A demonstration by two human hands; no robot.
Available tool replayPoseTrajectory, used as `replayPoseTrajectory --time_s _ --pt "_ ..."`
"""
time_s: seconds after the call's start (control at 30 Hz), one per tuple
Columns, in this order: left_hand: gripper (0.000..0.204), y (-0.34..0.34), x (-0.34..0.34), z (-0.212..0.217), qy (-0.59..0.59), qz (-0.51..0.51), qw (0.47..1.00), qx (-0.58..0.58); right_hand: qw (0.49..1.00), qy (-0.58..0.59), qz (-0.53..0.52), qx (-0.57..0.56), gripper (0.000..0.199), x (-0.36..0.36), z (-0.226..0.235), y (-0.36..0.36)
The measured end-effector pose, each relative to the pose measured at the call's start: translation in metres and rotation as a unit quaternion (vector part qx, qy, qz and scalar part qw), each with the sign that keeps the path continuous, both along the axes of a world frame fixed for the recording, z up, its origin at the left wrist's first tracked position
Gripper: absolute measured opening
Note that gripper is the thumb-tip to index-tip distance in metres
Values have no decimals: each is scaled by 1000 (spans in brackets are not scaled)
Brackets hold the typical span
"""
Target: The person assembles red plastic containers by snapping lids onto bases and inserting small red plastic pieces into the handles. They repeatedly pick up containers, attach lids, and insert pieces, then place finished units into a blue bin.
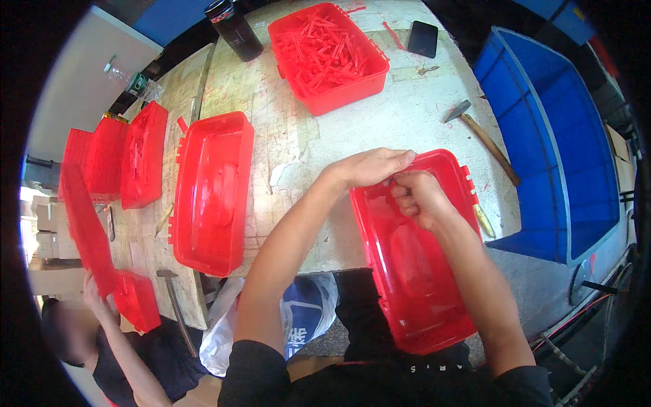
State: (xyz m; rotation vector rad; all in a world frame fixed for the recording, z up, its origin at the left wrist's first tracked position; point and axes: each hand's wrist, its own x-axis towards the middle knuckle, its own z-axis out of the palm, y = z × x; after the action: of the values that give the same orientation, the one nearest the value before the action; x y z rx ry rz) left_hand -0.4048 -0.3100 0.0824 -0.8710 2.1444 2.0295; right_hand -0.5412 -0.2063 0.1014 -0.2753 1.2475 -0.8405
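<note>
A red plastic box lid (413, 271) rests tilted against the table's near edge and over my lap, its hollow side up. My left hand (371, 167) lies over its far rim, fingers curled on the edge. My right hand (415, 198) is closed inside the lid near that same rim, pinching something small that I cannot make out. A second red lid (211, 193) lies hollow side up on the table to the left of my left arm.
A red bin (330, 57) of red plastic strips stands at the back, with a dark can (234, 28) and a black phone (422, 39) beside it. A hammer (483, 139) lies right. A blue crate (542, 142) stands beyond it. A person at left holds red lids (88, 230).
</note>
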Motion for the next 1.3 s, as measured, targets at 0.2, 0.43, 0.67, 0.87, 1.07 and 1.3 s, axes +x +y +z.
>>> replayPoseTrajectory --time_s 0.2,0.43,0.67,0.87,1.07,1.3 --pt "57 -8 7 -5 51 -14 997 64 992 -121 -35 14 14 -4 -4 -1" --pt "46 -34 -9 -21 68 5 996 64 998 -63 23 -9 18 5 -3 -1" --pt "41 -15 -15 -32 126 77 988 48 997 -12 79 -11 20 3 0 -4" --pt "48 -11 -10 -35 153 61 980 112 987 112 105 -43 24 15 -8 -4" --pt "48 -7 -10 -36 196 73 975 69 874 421 135 -203 29 42 -15 9" --pt "46 -2 3 -23 191 44 981 12 862 418 169 -234 26 43 -15 12"
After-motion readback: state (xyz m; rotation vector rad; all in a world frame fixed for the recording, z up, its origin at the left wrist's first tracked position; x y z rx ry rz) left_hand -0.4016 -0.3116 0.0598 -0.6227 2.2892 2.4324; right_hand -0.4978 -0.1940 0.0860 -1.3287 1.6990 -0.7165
